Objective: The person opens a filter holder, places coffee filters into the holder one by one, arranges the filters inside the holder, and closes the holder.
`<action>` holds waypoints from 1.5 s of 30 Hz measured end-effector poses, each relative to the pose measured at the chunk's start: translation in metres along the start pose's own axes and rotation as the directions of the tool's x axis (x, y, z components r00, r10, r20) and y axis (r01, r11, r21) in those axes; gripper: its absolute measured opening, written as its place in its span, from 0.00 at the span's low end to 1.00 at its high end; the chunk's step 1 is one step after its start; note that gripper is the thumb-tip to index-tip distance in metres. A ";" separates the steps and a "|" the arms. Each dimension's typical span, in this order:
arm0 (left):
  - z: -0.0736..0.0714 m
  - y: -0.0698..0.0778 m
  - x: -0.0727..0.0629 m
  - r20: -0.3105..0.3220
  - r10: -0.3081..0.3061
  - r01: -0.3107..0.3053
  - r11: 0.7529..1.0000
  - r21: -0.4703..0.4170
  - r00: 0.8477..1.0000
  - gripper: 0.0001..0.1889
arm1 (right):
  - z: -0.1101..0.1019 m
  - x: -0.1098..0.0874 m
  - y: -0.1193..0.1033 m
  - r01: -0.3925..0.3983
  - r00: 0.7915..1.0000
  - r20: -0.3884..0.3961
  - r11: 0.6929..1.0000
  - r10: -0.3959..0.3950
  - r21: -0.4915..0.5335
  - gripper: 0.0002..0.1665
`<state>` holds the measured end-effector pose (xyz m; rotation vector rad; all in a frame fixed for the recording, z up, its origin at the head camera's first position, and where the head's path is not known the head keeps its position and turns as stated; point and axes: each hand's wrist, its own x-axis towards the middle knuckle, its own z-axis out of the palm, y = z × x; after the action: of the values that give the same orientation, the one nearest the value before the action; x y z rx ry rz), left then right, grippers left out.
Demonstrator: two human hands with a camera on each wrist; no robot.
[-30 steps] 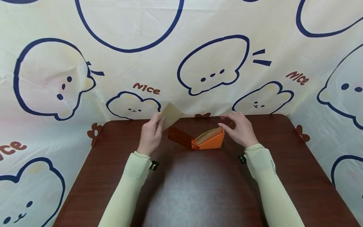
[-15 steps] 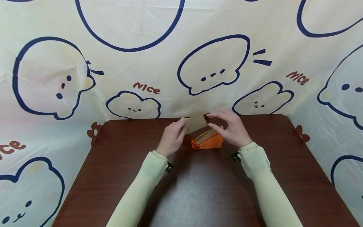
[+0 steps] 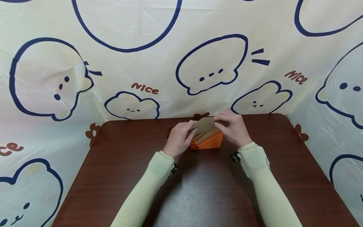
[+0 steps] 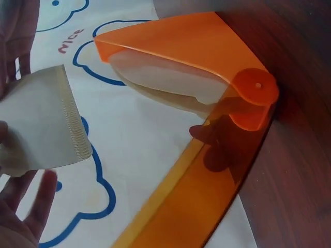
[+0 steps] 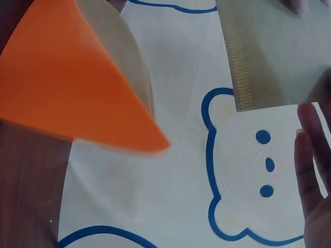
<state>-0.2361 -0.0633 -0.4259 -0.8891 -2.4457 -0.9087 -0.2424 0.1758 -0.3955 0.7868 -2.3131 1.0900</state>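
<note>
A pale brown coffee filter (image 3: 204,124) with a crimped seam is held up just above an orange filter holder (image 3: 210,142). My left hand (image 3: 180,137) pinches the filter's left edge. At its right edge, the thumb and fingers of my right hand (image 3: 231,126) grip it. Inside the holder stand more coffee filters (image 4: 165,80), their rounded edges poking out. The holder's see-through amber lid (image 4: 191,191) is swung open on its hinge, mostly behind my left hand in the head view. In the right wrist view the held filter (image 5: 279,57) appears at the upper right.
The holder stands near the back of a dark brown wooden table (image 3: 113,176). A cream cloth with blue cartoon outlines (image 3: 158,69) hangs behind the table and along its sides.
My left hand has brought the coffee filter rightwards, from left of the holder to above it. My right hand has shifted slightly left and now grips the filter too. The holder has stayed put.
</note>
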 end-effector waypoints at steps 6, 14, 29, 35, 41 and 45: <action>0.004 -0.009 0.002 -0.014 -0.005 0.006 0.998 0.057 1.000 0.11 | -0.005 -0.003 0.012 -0.101 0.995 0.012 0.994 0.100 0.051 0.10; 0.012 -0.013 0.005 -0.002 0.004 -0.004 0.996 0.084 1.000 0.10 | -0.005 -0.006 0.016 -0.204 0.979 0.049 0.974 0.199 0.102 0.09; 0.021 -0.013 0.006 0.097 -0.036 0.022 0.990 0.142 0.995 0.12 | -0.005 -0.010 0.023 -0.228 0.972 0.082 0.971 0.222 0.077 0.11; 0.021 -0.012 0.007 0.110 -0.043 0.024 0.986 0.166 0.993 0.11 | -0.004 -0.012 0.026 -0.281 0.956 0.111 0.957 0.272 0.078 0.10; 0.021 -0.011 0.010 0.136 -0.048 0.030 0.991 0.132 0.990 0.09 | -0.004 -0.014 0.030 -0.312 0.942 0.142 0.949 0.303 0.044 0.10; 0.023 -0.011 0.011 0.169 -0.077 0.062 0.993 0.097 0.983 0.09 | -0.002 -0.016 0.033 -0.324 0.937 0.152 0.945 0.314 0.047 0.11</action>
<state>-0.2547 -0.0494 -0.4408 -0.8881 -2.6574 -0.7642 -0.2530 0.1995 -0.4218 0.5396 -2.6014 1.2963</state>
